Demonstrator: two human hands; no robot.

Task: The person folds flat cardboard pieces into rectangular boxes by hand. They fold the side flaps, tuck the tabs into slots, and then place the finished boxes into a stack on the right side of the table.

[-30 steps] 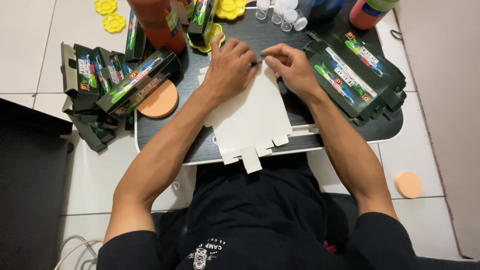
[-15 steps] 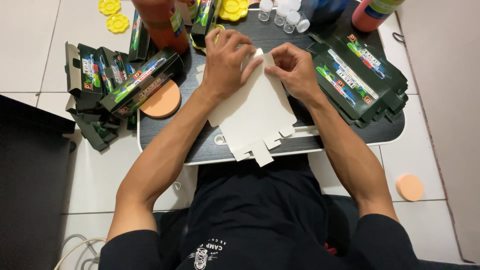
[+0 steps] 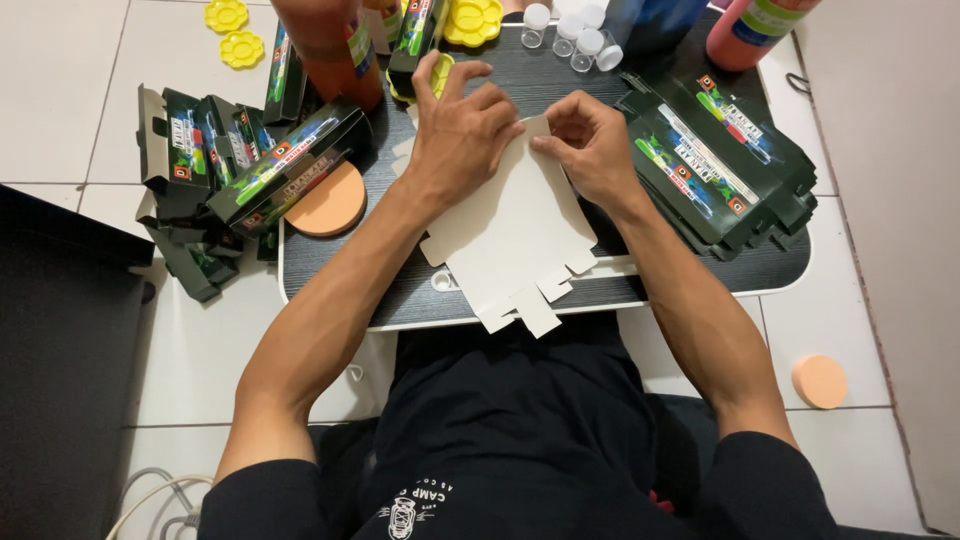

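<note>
both hands work the far end of a flat, unfolded white cardboard box blank (image 3: 515,235) lying plain side up on the dark table (image 3: 790,270). left hand (image 3: 460,135) lies spread over the blank's far-left corner, palm down, fingers extended, pressing rather than gripping. right hand (image 3: 590,150) is narrowed to a pinch, thumb and fingertips closed on the far edge just beside the left fingertips. the blank runs from the hands back toward the body; its near tabs (image 3: 530,305) overhang the table's front edge above the lap, unsupported. risk 1: uneven pressure from the two hands could, in my judgement, pull the fold off its score line and leave a skewed crease or a torn flap. risk 2: with weight only at the far end, the blank may pivot or slide on the smooth surface and the overhanging tabs could bend against the edge. risk 3: clearance is small. a stack of printed dark flat cartons (image 3: 720,165) lies just right of the right hand, folded cartons (image 3: 290,165) crowd the left side near an orange round sponge (image 3: 330,200), and small white-capped clear vials (image 3: 570,30) and an orange bottle (image 3: 325,45) stand just beyond the fingers; a wide elbow or wrist movement could knock these over.
</note>
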